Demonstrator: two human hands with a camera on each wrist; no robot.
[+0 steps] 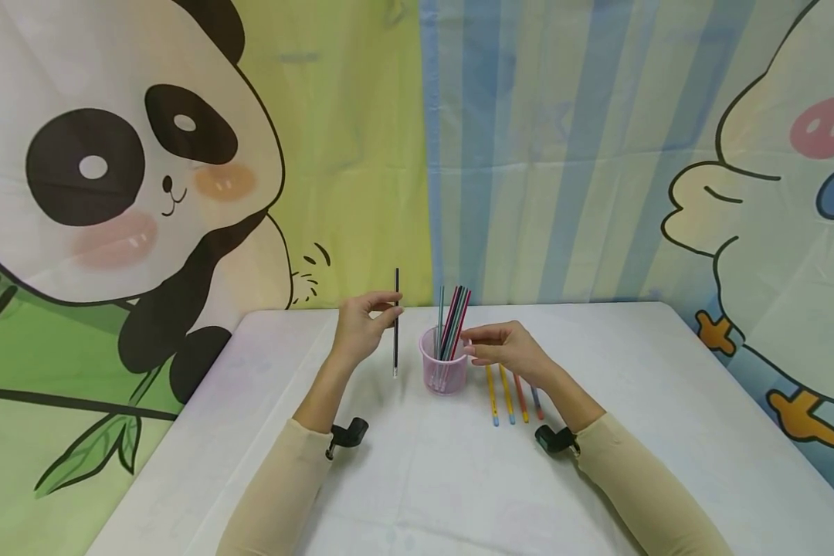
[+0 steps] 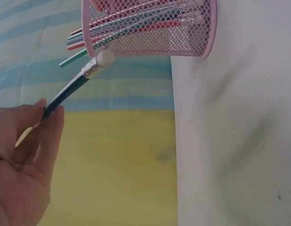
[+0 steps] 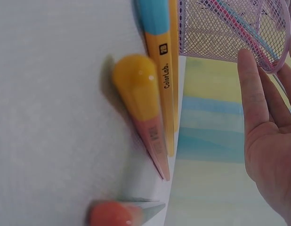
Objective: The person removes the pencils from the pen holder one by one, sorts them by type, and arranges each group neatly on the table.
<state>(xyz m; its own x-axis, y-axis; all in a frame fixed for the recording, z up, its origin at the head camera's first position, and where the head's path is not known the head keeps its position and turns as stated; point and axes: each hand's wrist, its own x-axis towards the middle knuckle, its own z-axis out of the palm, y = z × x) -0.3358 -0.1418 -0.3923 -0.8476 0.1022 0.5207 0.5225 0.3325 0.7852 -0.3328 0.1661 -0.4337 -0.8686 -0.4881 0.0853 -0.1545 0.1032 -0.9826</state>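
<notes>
While left hand [image 1: 363,324] pinches pencil [image 1: 396,340], right hand [image 1: 510,349], fingers extended, at cup [image 1: 431,377]; ColorLab lettering [image 3: 166,76]: right-wrist only.

Cup [image 3: 202,44] mesh, prob. metal; pencil ferrule [image 2: 91,68] v. shiny; tablecloth [image 1: 417,486] matt.

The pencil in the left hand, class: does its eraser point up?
No, the head view shows the pencil upright in the left hand, its white eraser at the bottom.
</notes>
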